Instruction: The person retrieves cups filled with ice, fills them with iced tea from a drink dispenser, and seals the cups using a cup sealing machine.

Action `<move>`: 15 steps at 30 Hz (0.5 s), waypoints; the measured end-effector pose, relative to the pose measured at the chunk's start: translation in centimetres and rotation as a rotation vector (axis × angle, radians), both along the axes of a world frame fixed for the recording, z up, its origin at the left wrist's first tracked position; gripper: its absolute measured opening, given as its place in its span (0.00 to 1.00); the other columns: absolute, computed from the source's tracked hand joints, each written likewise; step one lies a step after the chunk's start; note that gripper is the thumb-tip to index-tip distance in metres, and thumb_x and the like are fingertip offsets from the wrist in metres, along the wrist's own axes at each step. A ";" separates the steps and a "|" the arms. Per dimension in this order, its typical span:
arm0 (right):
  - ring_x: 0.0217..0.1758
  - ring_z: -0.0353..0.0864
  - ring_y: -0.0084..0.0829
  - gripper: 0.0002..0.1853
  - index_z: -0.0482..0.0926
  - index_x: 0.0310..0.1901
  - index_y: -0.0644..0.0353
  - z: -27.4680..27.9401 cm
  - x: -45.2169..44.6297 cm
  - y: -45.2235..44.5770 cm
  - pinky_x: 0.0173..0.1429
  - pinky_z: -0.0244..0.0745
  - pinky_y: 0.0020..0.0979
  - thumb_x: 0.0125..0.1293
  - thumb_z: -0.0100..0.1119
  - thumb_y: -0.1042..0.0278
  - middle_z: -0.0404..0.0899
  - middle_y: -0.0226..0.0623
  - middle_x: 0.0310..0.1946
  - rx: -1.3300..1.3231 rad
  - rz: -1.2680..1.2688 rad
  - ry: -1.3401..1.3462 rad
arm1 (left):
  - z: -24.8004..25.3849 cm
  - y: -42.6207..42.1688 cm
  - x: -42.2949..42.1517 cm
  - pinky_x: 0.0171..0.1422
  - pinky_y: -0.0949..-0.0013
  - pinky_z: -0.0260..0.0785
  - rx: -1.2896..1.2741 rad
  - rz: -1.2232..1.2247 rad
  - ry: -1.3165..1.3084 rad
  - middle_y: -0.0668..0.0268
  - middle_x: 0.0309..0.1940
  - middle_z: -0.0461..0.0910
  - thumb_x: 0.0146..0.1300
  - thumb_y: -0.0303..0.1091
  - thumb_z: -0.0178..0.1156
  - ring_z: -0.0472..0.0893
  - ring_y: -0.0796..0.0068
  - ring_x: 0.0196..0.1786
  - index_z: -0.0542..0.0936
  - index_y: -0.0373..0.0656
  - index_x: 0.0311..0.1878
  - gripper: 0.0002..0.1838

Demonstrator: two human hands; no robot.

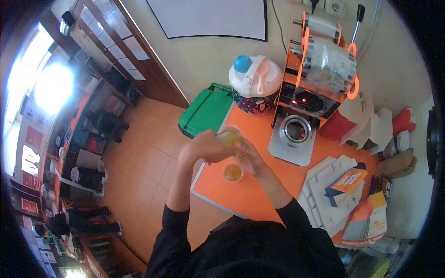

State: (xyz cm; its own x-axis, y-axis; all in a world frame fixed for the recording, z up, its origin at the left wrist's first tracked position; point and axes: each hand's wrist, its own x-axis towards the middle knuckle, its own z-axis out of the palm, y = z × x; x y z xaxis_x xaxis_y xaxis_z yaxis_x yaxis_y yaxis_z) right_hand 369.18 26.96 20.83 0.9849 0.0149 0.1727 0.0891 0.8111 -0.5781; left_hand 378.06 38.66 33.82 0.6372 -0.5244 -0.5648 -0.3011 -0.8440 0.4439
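Both of my hands are together above the orange table's left part. My left hand (202,147) is wrapped round a clear cup (230,137) with something yellowish in it, which looks tilted. My right hand (250,159) touches the same cup from the right, its fingers bent against the cup's side. Just below them, a second clear cup (232,173) with amber contents stands on the orange tabletop (218,194). What is inside the upper cup is partly hidden by my fingers.
Behind stand a white-lidded container (256,83) and an orange cup-sealing machine (320,69). A green bin (206,111) is beyond the table's left edge. Flattened cartons (324,190) and boxes (347,180) lie to the right. A person (83,220) is at far left.
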 end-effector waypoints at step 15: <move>0.68 0.62 0.27 0.29 0.57 0.69 0.59 0.5 1.9 -2.4 0.71 0.53 0.33 0.73 0.40 0.51 0.65 0.35 0.64 -0.327 -0.245 0.176 | -6.2 0.1 5.9 0.28 0.73 0.73 -0.426 -0.177 0.269 0.64 0.28 0.79 0.46 0.50 0.71 0.80 0.76 0.28 0.74 0.35 0.48 0.33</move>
